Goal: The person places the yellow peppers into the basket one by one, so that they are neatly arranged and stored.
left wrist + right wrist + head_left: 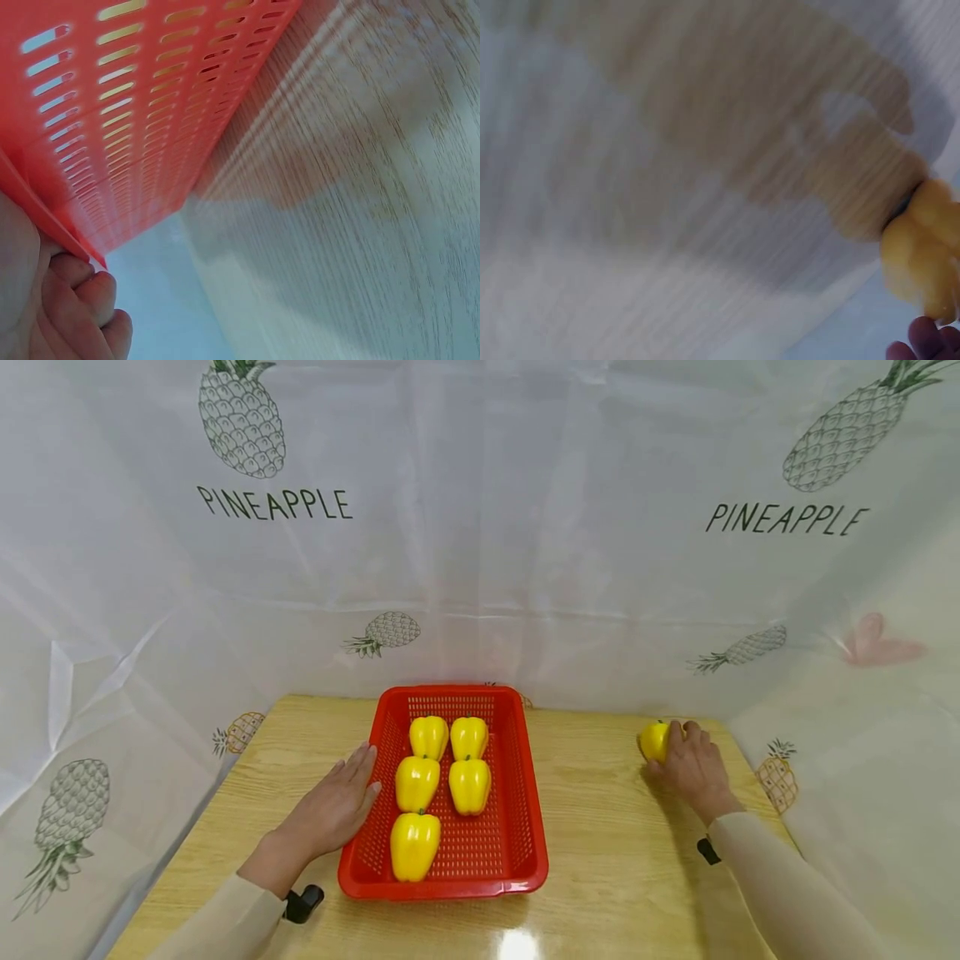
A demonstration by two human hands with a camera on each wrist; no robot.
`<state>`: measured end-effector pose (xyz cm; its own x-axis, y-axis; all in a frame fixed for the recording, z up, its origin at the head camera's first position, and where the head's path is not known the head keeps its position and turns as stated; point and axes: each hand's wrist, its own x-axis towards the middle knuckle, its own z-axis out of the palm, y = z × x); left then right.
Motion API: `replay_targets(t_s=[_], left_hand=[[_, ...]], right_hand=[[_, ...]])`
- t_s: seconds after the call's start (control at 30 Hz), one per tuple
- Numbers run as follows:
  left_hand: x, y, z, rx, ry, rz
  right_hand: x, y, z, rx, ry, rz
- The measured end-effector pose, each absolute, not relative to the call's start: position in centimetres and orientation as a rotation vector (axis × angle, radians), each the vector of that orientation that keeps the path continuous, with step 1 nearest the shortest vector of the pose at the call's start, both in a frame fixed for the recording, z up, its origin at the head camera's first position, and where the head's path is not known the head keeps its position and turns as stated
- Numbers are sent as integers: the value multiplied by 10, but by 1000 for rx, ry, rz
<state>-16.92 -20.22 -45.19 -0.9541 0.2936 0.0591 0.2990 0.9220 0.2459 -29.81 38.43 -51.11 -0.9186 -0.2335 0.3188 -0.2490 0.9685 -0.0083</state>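
My left hand (337, 802) lies along the left side of a red plastic basket (536, 827), its fingers fairly straight and the thumb at the rim. In the left wrist view, fingertips (96, 296) show right by the rim, beside the slotted wall (142, 135). At the far right of the table, my right hand (693, 768) holds a yellow bell pepper (654, 741) from its right side, thumb at the near side. That pepper (922, 247) appears blurred at the edge of the right wrist view, close over the wood, with fingertips (926, 336) beside it.
Several yellow bell peppers (470, 787) stand in the basket: a column on the left and a shorter one on the right. Beneath lies a light wooden table (592, 827). Pineapple-printed white sheeting (517, 543) surrounds its back and sides. Each wrist carries a small black device (303, 903).
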Motion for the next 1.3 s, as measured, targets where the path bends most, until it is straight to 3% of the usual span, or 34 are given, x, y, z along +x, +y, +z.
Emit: replay_targets(t_s=[0.83,1.3], left_hand=[[-173,-206,-453,-456,-3079,-432],[-173,-208,-453,-478,-3079,-460]], right_hand=[[-229,303,-511,438,-2624,-10],[-218,296,-496,521,-2717,-184]])
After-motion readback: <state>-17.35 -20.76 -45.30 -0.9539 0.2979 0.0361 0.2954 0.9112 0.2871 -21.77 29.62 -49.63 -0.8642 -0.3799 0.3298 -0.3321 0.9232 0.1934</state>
